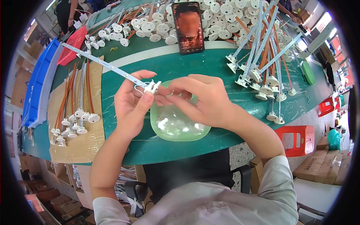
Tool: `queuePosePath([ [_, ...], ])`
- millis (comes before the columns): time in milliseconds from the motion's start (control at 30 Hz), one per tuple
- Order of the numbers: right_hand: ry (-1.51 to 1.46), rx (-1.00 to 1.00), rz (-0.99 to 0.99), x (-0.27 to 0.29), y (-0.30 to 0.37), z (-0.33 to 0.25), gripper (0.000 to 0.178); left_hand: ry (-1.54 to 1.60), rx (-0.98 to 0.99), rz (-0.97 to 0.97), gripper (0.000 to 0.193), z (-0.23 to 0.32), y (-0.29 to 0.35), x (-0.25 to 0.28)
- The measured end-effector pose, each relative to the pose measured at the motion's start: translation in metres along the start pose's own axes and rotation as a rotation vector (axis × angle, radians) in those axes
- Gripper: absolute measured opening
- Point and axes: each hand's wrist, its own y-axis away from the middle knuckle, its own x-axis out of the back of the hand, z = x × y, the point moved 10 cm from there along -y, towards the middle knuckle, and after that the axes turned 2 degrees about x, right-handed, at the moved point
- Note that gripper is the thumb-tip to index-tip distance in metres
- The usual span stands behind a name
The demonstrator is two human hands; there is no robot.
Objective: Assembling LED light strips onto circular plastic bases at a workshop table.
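Note:
My left hand [129,105] is closed on an LED strip [108,66], a long narrow bar with a white end cap [153,87] and a loop of thin white wire. The bar slants up and away to the left. Close to the cap, my right hand [210,99] has its thumb and fingers pinched together; whatever is between them is too small or hidden to make out. Beneath both hands sits a light green bowl [180,138] holding shiny, clear-looking contents that I cannot identify.
A phone [188,28] stands upright before a heap of white round caps [221,15]. LED strips with caps lie on cardboard [93,138] at left; others are bunched at right [258,56]. A blue bin [39,82] and red basket [73,43] flank the left edge. Other people stand beyond.

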Motion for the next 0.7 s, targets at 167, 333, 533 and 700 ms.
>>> queuePosePath([
  [167,0.013,-0.121,-0.218,-0.013,0.001,0.011,0.024,-0.118,0.008,0.066,0.036,-0.007,-0.002,0.012],
  [333,0.105,-0.004,-0.467,-0.041,0.024,0.009,0.028,0.072,-0.045,0.14,0.034,-0.005,-0.004,0.02],
  [533,-0.131,-0.078,-0.681,-0.058,0.033,0.015,0.016,0.057,-0.021,0.115,0.035,-0.011,-0.004,0.022],
  [700,-0.216,-0.119,-0.632,-0.05,0.021,0.011,0.01,-0.069,0.008,0.055,0.048,-0.013,-0.001,0.021],
])
